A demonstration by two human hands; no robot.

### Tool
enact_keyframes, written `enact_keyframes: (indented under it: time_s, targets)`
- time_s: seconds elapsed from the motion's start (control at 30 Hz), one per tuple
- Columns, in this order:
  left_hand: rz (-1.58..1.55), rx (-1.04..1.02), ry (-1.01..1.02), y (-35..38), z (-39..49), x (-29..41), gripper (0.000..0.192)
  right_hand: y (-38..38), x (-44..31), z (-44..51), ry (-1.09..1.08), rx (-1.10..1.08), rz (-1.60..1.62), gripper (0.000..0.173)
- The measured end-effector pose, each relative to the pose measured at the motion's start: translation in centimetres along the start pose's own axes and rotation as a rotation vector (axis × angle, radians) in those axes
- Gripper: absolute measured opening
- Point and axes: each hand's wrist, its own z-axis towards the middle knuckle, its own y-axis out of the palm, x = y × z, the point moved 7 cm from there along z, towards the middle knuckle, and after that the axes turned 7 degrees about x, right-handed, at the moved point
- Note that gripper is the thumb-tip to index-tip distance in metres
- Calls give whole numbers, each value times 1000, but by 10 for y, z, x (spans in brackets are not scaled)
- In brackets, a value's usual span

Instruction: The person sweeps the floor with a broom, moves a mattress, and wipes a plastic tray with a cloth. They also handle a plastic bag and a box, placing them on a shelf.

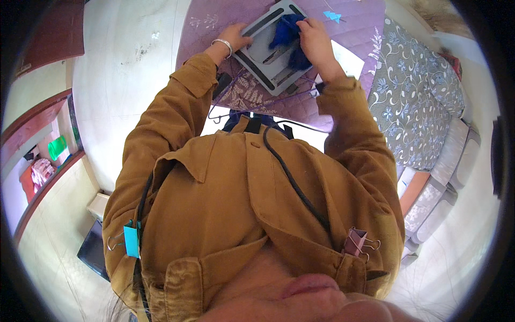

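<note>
A flat grey stand or tray with dark strips and slots [257,66] lies tilted on a purple quilted cloth [201,38]. My left hand [236,37] grips its left edge, thumb on top. On the stand's right side lies a dark blue cloth [286,30], its lower part beside my right wrist. The fingertips of my right hand [316,38] pinch the upper edge of that cloth. Under my right forearm is a white sheet [349,58]. Thin purple wire hangers [265,105] lie at the near edge of the quilted cloth.
A blue tree-shaped piece [333,16] lies on the quilted cloth beyond my right hand. To the right stands a sofa with a grey floral cover [410,88]. A black cable [281,161] runs down my jacket. Shelves with a green container [57,147] are at the far left.
</note>
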Motion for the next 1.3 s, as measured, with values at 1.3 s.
enact_keyframes:
  time_s: [1.3]
  targets:
    - [400,133,818,-51,-119,210,18,-238,55,-115,897,443,891,24]
